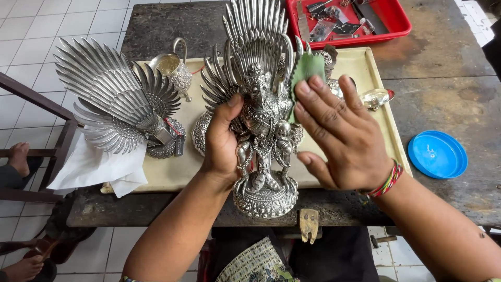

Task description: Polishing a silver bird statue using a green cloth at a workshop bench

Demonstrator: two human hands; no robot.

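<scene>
My left hand (223,142) is clamped around one ornate silver winged statue (261,120) at the table's near edge, my right hand (342,136) presses one green cloth (307,69) on it with flat fingers, and one more feathered silver piece (117,99) sits left.

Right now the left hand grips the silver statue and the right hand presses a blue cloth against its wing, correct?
Not quite: the cloth is green, not blue, as the head view shows. The left hand does grip the silver statue, and the right hand presses the cloth against its wing. The only blue thing nearby is a round lid on the table.
</scene>
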